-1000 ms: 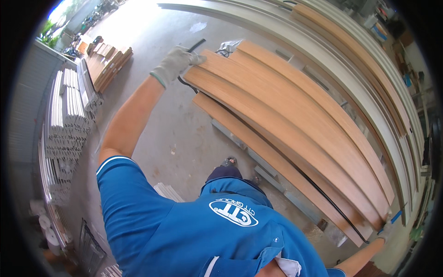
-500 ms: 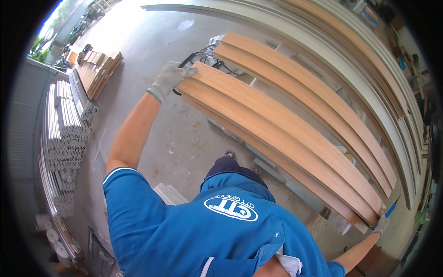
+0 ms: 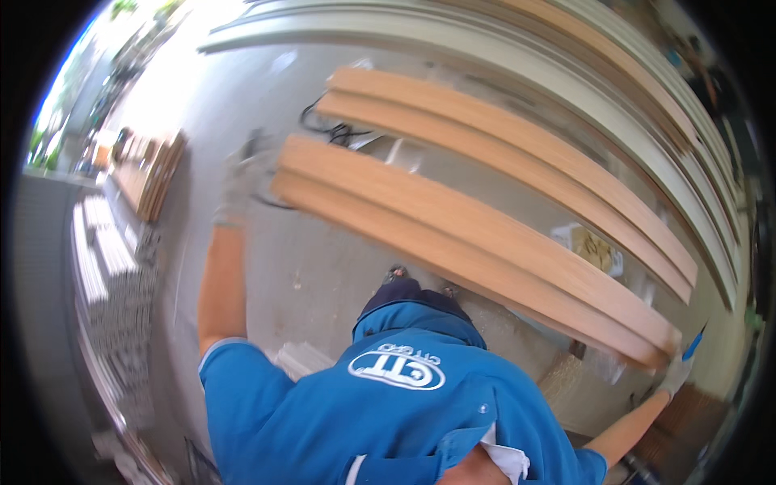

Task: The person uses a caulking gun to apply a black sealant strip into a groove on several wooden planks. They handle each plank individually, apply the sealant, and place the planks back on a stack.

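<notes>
Long wood-grain boards lie before me, running from upper left to lower right, with stepped edges along their length. My left hand, in a pale glove, is just off their left end, apart from it. Motion smears its fingers, and dark bits of something show beside it. At the right end of the boards is my gloved right hand, close against the corner. A slim blue-handled tool with a dark tip sticks up from that hand, its fingers closed round it.
A second pair of wood-grain boards lies parallel beyond, with long pale profiles farther back. Black cable loops near the left ends. White stacked strips stand at far left, brown boards behind. A printed bag lies between the boards.
My left hand has come off the left end of the near boards, moving left and blurring. The right hand stays at the right end. The whole view has shifted slightly.
</notes>
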Demonstrator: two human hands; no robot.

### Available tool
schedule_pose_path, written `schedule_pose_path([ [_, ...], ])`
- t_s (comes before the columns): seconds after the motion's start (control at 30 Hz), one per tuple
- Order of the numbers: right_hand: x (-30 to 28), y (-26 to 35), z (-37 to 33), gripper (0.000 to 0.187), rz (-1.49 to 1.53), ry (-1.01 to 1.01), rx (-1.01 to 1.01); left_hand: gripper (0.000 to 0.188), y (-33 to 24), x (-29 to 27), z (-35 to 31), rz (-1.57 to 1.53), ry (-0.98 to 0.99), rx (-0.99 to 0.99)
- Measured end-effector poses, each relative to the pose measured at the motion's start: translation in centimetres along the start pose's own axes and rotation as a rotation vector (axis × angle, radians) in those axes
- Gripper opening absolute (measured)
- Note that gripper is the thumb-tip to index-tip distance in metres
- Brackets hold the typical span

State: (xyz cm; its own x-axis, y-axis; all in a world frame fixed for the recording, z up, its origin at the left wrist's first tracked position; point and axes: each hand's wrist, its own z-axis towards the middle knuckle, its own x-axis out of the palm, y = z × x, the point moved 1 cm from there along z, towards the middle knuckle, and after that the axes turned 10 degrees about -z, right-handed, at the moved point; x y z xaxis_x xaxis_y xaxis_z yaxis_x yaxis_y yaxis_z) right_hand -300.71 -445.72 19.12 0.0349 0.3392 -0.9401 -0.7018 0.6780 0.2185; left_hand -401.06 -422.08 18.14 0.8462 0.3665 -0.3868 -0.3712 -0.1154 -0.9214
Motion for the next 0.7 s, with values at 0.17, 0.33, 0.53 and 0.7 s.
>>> schedule_pose_path([
  [0.17, -4.2, 7.8, -3.4, 0.052, 0.235, -0.14, 0.144, 0.035, -1.3, -5.2, 4.8, -0.015, -0.345, 0.08],
  [0.33, -4.6, 17.5, -7.0, 0.028, 0.654, -0.118, -0.037, 0.028, -9.6, -5.1, 8.3, -0.138, -0.303, 0.432],
  [0.53, -3.8, 22.9, -12.8, 0.027, 0.729, 0.064, 0.039, 0.028, -21.3, 0.9, 9.7, -0.017, -0.165, 0.936],
  [0.7, -2.9, 28.3, -20.0, 0.034, 0.919, 0.035, -0.039, 0.032, -28.8, 7.9, 5.3, -0.4, 0.501, 0.694],
])
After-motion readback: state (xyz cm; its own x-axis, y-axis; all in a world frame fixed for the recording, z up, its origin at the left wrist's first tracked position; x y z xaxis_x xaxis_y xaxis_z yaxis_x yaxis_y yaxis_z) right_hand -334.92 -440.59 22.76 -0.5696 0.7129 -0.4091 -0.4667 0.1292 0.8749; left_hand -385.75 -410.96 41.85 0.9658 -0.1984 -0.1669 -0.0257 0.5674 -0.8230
